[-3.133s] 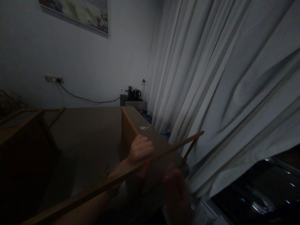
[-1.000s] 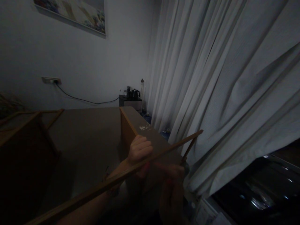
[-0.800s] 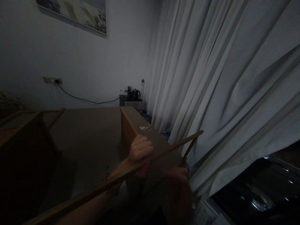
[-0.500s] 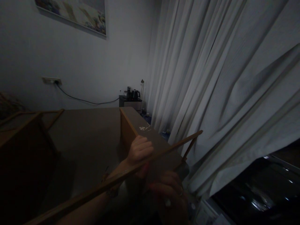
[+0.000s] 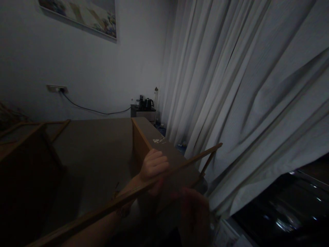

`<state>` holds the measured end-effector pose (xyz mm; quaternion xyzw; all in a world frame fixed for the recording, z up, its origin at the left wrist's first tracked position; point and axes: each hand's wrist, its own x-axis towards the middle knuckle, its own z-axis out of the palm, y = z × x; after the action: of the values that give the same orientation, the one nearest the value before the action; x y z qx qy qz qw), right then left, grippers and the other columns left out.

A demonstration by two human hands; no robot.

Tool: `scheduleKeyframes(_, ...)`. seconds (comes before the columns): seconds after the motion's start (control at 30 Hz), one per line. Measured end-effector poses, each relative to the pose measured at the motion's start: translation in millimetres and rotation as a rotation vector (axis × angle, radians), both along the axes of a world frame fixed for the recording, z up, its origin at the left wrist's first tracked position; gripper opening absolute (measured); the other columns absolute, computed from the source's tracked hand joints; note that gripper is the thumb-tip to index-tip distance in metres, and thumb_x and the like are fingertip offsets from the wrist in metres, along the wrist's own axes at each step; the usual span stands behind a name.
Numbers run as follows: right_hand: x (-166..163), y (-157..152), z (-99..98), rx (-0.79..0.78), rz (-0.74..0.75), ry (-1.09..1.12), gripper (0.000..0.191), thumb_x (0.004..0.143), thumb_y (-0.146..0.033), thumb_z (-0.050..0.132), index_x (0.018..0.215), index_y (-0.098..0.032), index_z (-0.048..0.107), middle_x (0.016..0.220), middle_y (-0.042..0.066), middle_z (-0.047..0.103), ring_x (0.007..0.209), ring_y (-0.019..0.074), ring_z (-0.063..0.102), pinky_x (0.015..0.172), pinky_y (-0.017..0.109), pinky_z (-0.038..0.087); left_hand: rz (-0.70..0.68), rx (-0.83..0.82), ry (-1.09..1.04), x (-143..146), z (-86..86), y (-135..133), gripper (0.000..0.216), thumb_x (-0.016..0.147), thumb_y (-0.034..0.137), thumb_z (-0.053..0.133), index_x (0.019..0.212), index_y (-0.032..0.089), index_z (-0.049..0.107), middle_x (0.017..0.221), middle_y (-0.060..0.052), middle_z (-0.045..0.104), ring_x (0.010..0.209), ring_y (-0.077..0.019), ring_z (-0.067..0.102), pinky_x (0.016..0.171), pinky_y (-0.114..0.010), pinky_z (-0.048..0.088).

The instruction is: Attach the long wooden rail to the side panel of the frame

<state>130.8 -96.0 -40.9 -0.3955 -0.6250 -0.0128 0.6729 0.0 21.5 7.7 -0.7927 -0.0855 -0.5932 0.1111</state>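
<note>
While the slim, straight brown wooden bar (image 5: pixel 125 197), a short strut (image 5: pixel 208 164) near its far end, slants before the grey surface (image 5: pixel 102 137), the left hand (image 5: pixel 153 166) curls closed beside it; whether the blurred right hand (image 5: pixel 194 206) grips anything, I cannot tell.

A bar (image 5: pixel 128 195) slants across the foreground, rising from the lower left to the right. The left hand (image 5: pixel 154 164) sits behind it, at the ledge (image 5: pixel 171 149); the right hand (image 5: pixel 195 206) is further right, below the bar in view. Scraps (image 5: pixel 157 140) lie on the ledge, along the right side of the flat surface (image 5: pixel 102 144). Behind, a kettle (image 5: pixel 148 103) stands on a cabinet (image 5: pixel 145 115); a cord (image 5: pixel 97 111) runs left to a socket (image 5: pixel 53 89), below a picture (image 5: pixel 87 17). A curtain (image 5: pixel 226 103) hangs on the right
</note>
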Motion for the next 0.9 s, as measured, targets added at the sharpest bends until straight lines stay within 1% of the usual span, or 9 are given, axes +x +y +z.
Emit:
scheduleKeyframes(0.07,1,1,-1.8,-0.021,0.048,0.054,0.011,0.097,-0.020,0.050,0.105,-0.022,0.058,0.082,0.002,0.071,0.071,0.0143,0.070,0.063,0.025,0.056,-0.004,-0.003,-0.004,0,1.7,-1,0.053,0.097,0.047,0.011,0.059,0.023,0.038,0.052,0.001,0.035,0.052,-0.0178,0.033,0.055,-0.036,0.028)
scheduleKeyframes(0.17,1,3,5.1,0.002,0.180,0.108,0.009,0.097,-0.024,0.053,0.095,-0.024,0.061,0.080,0.001,0.070,0.073,0.0139,0.068,0.064,0.025,0.055,0.007,0.001,0.004,0,3.9,-2,0.055,0.098,0.047,0.010,0.058,0.023,0.038,0.051,0.001,0.037,0.051,-0.0174,0.035,0.054,-0.036,0.026)
scheduleKeyframes(0.3,-4,8,12.3,-0.079,0.338,0.254,0.018,0.096,-0.035,0.054,0.082,-0.025,0.059,0.062,-0.005,0.054,0.050,0.0100,0.053,0.045,0.019,0.044,0.047,-0.006,0.028,0,0.3,1,0.060,0.099,0.045,0.005,0.057,0.022,0.041,0.050,0.000,0.038,0.052,-0.0182,0.036,0.055,-0.036,0.026)
scheduleKeyframes(0.37,-13,10,11.9,-0.145,0.415,0.344,0.023,0.098,-0.040,0.047,0.082,-0.026,0.054,0.056,-0.007,0.047,0.040,0.0096,0.043,0.037,0.019,0.036,0.080,-0.011,0.030,0,-4.8,6,0.059,0.100,0.042,0.009,0.057,0.022,0.044,0.051,0.000,0.038,0.053,-0.0183,0.036,0.056,-0.037,0.027)
scheduleKeyframes(0.47,-30,9,11.1,-0.155,0.443,0.420,0.032,0.103,-0.043,0.027,0.083,-0.027,0.046,0.050,-0.008,0.040,0.036,0.0112,0.040,0.036,0.020,0.036,0.106,-0.003,0.030,2,-13.1,14,0.053,0.100,0.041,0.020,0.057,0.022,0.044,0.052,0.000,0.039,0.054,-0.0176,0.036,0.057,-0.036,0.028)
scheduleKeyframes(0.53,-39,8,11.1,-0.127,0.417,0.488,0.035,0.104,-0.041,0.024,0.079,-0.027,0.044,0.052,-0.008,0.041,0.039,0.0109,0.042,0.038,0.020,0.037,0.104,0.000,0.028,3,-16.9,17,0.051,0.099,0.040,0.023,0.056,0.022,0.043,0.051,0.000,0.038,0.053,-0.0171,0.035,0.057,-0.037,0.027)
scheduleKeyframes(0.6,-41,6,10.1,-0.089,0.327,0.472,0.035,0.104,-0.039,0.028,0.076,-0.025,0.046,0.058,-0.005,0.045,0.045,0.0105,0.047,0.043,0.020,0.040,0.104,0.000,0.020,3,-18.4,17,0.052,0.099,0.041,0.020,0.056,0.022,0.042,0.051,0.000,0.037,0.053,-0.0171,0.035,0.057,-0.037,0.027)
scheduleKeyframes(0.73,-26,6,4.9,0.037,0.121,0.131,0.031,0.103,-0.034,0.035,0.086,-0.024,0.059,0.067,-0.001,0.054,0.059,0.0125,0.053,0.054,0.023,0.044,0.068,-0.011,-0.002,3,-15.4,12,0.060,0.098,0.047,0.004,0.058,0.023,0.041,0.053,0.000,0.036,0.055,-0.0186,0.035,0.058,-0.038,0.028)
scheduleKeyframes(0.9,5,7,9.4,0.108,-0.044,-0.217,0.025,0.101,-0.025,0.040,0.110,-0.025,0.063,0.078,0.003,0.062,0.071,0.0162,0.058,0.060,0.029,0.048,0.022,0.015,-0.016,2,-6.5,5,0.052,0.099,0.045,0.013,0.058,0.022,0.037,0.052,0.000,0.037,0.053,-0.0175,0.034,0.055,-0.037,0.024)
